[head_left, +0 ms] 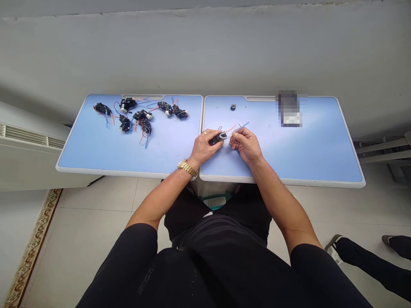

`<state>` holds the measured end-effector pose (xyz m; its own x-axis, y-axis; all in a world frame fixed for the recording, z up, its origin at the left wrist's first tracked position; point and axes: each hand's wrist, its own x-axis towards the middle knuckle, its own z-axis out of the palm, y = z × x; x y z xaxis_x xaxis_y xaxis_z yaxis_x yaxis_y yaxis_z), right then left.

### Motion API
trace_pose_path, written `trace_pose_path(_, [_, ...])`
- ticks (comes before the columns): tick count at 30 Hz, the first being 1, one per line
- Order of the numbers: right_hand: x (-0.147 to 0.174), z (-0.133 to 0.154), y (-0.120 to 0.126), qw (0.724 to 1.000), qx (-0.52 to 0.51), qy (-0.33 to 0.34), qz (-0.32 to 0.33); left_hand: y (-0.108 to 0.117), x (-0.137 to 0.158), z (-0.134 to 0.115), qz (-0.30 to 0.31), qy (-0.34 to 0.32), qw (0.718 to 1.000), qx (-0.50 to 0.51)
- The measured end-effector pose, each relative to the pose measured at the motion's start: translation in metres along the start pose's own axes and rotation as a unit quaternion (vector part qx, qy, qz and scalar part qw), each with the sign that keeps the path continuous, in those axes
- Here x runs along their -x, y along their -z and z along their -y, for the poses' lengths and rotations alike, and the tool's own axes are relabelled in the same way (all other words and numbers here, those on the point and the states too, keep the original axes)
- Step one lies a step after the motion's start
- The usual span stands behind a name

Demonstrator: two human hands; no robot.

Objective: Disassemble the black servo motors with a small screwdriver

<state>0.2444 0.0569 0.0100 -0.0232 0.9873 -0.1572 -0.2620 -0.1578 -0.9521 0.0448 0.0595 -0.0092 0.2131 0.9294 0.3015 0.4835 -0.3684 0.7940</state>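
Note:
My left hand [205, 147] is closed around a small black motor unit [217, 138] near the front middle of the right-hand table. A whitish part shows at the unit's right end, and a thin dark wire loops above it. My right hand [244, 144] pinches a thin pale tube [228, 136] just right of that end. Past its fingertips a blue tube [244, 125] sticks out up and to the right. An orange tube [231, 128] rises between the two hands. Whether the pale piece joins the blue tube is hidden by my fingers.
Several similar black motor units [127, 104] with wires and coloured tubes lie on the left table [90, 149]. A round black part [233, 107] sits towards the back of the right table [308, 158], left of a blurred dark object [290, 109]. Another person's legs [362, 254] are at lower right.

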Motion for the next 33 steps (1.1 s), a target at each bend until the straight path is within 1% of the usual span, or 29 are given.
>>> trace_pose_path(3, [-0.001, 0.003, 0.003, 1.000, -0.027, -0.001, -0.002, 0.000, 0.000, -0.001, 0.003, -0.007, 1.000, 0.004])
trace_pose_path(9, [-0.008, 0.005, 0.011, 0.996, -0.028, 0.051, -0.064, 0.000, 0.000, -0.002, 0.012, 0.006, 1.000, -0.016])
trace_pose_path(12, [-0.010, 0.005, 0.014, 0.994, -0.036, 0.059, -0.081, 0.000, 0.001, -0.003, 0.012, 0.003, 1.000, -0.023])
trace_pose_path(14, [-0.011, 0.005, 0.015, 0.992, -0.059, 0.069, -0.087, 0.000, 0.001, -0.003, 0.010, 0.000, 1.000, -0.024])
trace_pose_path(18, [-0.012, 0.006, 0.016, 0.985, -0.094, 0.104, -0.104, 0.000, 0.001, -0.002, 0.003, -0.006, 1.000, -0.023])
trace_pose_path(21, [-0.016, 0.009, 0.022, 0.975, -0.087, 0.144, -0.145, 0.000, 0.000, 0.000, 0.000, -0.005, 1.000, -0.023])
trace_pose_path(24, [-0.029, 0.019, 0.037, 0.957, -0.043, 0.207, -0.200, 0.000, 0.000, 0.001, -0.005, -0.004, 1.000, -0.021])
trace_pose_path(27, [-0.053, 0.033, 0.059, 0.927, 0.028, 0.279, -0.247, 0.001, -0.001, 0.001, -0.003, -0.008, 1.000, -0.023])
trace_pose_path(29, [-0.072, 0.041, 0.075, 0.906, 0.085, 0.313, -0.272, 0.002, -0.001, 0.001, -0.002, -0.009, 1.000, -0.023])
trace_pose_path(31, [-0.088, 0.044, 0.088, 0.889, 0.141, 0.324, -0.290, 0.002, -0.001, 0.001, -0.003, -0.010, 1.000, -0.022])
trace_pose_path(33, [-0.099, 0.044, 0.095, 0.888, 0.204, 0.293, -0.288, 0.003, -0.001, 0.001, -0.002, -0.009, 1.000, -0.021])
